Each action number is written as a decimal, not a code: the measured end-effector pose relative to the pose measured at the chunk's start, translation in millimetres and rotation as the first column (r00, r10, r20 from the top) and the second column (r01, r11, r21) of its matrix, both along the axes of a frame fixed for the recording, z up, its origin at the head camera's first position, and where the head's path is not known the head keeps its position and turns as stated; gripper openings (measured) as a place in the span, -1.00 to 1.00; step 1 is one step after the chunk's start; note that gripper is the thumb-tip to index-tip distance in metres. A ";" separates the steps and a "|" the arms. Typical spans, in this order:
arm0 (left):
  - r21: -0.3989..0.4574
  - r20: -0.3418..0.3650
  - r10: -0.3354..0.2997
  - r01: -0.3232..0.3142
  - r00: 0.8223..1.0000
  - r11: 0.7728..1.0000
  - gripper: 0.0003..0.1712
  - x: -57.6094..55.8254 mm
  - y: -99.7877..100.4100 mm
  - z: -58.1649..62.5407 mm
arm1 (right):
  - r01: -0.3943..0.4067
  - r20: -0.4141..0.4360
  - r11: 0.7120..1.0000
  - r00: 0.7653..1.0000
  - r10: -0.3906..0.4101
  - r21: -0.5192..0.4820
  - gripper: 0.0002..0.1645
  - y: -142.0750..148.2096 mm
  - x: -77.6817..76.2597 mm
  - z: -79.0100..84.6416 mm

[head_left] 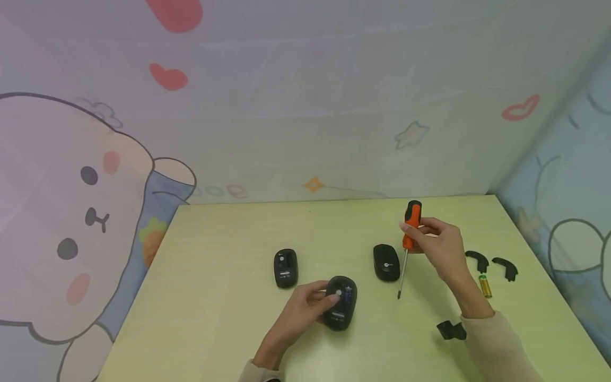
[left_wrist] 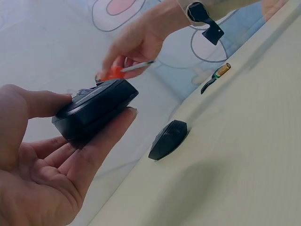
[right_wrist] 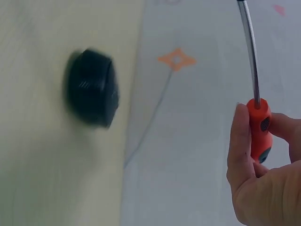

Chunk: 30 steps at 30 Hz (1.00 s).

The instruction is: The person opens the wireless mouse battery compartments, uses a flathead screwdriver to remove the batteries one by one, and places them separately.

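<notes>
Orange-and-black handle in its grip, the right hand [head_left: 441, 245] pinches a screwdriver [head_left: 408, 243], shaft angled down. The left hand [head_left: 305, 309] holds a black mouse [head_left: 345, 307] above the table [head_left: 205, 318], underside showing. Its hard shell looks light, stiff and possibly slippery; the side edges seem the surest hold. Near it rest a second mouse [head_left: 286, 269] and a third mouse [head_left: 386, 263]; farther right lies a battery [head_left: 485, 286].

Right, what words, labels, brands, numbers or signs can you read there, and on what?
Cloth backdrop: "oo" in faint lettering; its neighbouring letters are unclear.
Computer mouse in left hand: white print, too small.
Leftmost mouse: white print, too small.
Rightmost mouse: white mark, too blurred.
Cylindrical battery: no text readable.
</notes>
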State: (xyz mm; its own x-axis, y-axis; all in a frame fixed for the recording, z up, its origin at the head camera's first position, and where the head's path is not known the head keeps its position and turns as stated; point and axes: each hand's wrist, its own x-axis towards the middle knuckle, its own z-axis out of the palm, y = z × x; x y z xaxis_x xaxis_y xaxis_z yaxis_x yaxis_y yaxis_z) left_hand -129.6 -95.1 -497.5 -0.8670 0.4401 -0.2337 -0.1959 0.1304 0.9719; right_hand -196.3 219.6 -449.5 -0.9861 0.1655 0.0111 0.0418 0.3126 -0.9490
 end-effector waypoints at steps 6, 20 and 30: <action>0.013 0.029 0.021 -0.022 0.999 1.000 -0.44 -2.9 -4.2 -1.3 | -0.070 0.067 0.954 0.996 0.053 0.292 -0.26 26.8 -9.5 -20.0; 0.044 0.072 0.059 -0.062 0.996 0.997 -0.42 -2.1 -7.5 -2.4 | -0.271 0.324 0.754 0.943 0.081 0.599 -0.36 69.0 -27.0 -79.7; 0.031 0.059 0.084 -0.086 0.995 0.996 -0.38 -3.3 -7.4 -0.9 | -0.241 0.339 0.743 0.940 0.020 0.624 -0.30 69.7 -27.7 -77.4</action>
